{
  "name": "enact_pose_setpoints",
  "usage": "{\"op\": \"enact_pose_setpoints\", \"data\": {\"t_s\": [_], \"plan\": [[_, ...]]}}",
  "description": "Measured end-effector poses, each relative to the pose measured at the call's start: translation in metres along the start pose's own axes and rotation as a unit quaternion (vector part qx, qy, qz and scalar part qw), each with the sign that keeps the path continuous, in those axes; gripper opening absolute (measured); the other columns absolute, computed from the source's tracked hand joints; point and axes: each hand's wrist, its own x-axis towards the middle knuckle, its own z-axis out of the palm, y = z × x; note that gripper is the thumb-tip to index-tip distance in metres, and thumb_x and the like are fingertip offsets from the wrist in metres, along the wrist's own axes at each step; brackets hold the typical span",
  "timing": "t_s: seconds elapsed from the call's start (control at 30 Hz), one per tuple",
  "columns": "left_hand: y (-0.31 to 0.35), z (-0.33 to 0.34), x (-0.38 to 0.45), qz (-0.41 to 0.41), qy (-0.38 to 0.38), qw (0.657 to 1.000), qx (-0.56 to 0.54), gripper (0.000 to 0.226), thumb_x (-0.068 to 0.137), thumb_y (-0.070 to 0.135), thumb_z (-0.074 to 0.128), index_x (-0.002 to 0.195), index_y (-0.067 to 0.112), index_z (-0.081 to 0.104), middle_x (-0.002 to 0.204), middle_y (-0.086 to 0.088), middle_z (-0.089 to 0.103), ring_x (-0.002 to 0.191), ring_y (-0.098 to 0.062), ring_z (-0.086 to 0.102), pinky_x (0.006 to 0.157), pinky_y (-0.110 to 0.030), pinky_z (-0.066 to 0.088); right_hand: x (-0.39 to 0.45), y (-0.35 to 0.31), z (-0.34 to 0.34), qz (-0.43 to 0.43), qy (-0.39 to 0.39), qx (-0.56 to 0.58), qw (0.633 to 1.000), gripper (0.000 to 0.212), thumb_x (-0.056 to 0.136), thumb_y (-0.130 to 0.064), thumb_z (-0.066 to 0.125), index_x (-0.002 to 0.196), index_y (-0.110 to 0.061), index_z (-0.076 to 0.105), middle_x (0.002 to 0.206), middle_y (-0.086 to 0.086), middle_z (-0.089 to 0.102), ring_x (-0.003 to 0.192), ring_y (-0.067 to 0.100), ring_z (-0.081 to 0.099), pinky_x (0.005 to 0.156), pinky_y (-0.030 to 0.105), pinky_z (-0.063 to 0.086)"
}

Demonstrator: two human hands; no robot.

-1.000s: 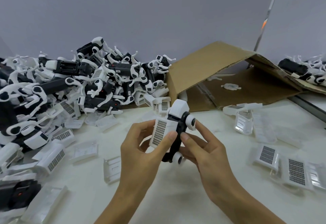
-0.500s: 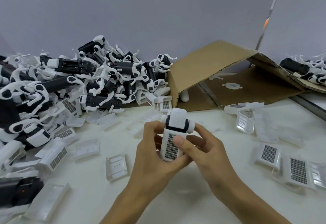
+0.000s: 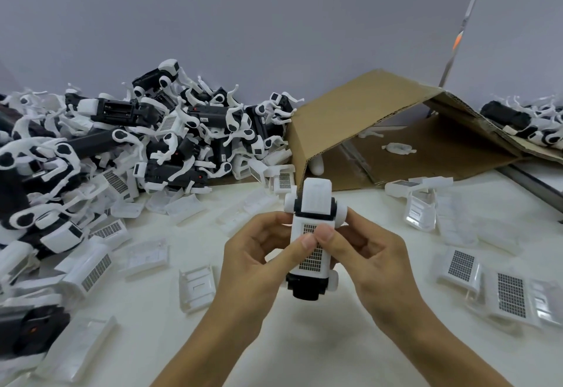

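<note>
A black-and-white toy body (image 3: pixel 313 203) with round white side joints is held upright above the table, between both hands. A white cover with a dark grid panel (image 3: pixel 310 260) lies on its front face. My left hand (image 3: pixel 256 261) grips the toy from the left, its thumb pressing on the grid. My right hand (image 3: pixel 371 255) grips it from the right, with its thumb on the grid beside the left thumb. The black lower end (image 3: pixel 306 289) of the toy sticks out below the hands.
A big pile of black-and-white toy bodies (image 3: pixel 122 142) fills the left and back. Loose white grid covers (image 3: pixel 505 292) lie at the right, clear shells (image 3: pixel 196 289) at the left. An open cardboard box (image 3: pixel 350 121) lies on its side behind. The white table (image 3: pixel 304 350) continues towards me.
The toy was turned from side-on to face me, grid cover in front. It has since been raised a little and both thumbs have come together on the grid.
</note>
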Motion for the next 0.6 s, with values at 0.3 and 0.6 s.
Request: {"op": "enact_pose_setpoints", "data": {"t_s": [0.3,0.6], "plan": [[0.003,0.001,-0.001,0.002,-0.036,0.999,-0.011,0.030,0.079,0.023,0.080,0.110,0.023,0.078,0.109,-0.005,0.077,0.106,-0.024,0.073,0.091,-0.042,0.058,0.003,-0.005,-0.003,0.003,0.006,-0.007,1.000,0.029,0.078,-0.044,0.080,0.105,-0.051,0.073,0.098,-0.007,0.077,0.097,0.008,0.073,0.070,0.014,0.057],[0.003,-0.011,0.010,-0.001,0.089,0.996,-0.030,0.024,0.067,0.031,0.083,0.089,0.021,0.077,0.093,-0.006,0.080,0.089,-0.023,0.077,0.074,-0.031,0.060,0.004,0.011,0.001,0.100,0.028,-0.047,0.993,0.066,0.062,-0.044,0.079,0.122,-0.049,0.052,0.093,-0.020,0.077,0.090,0.000,0.073,0.068,0.005,0.052]]}}
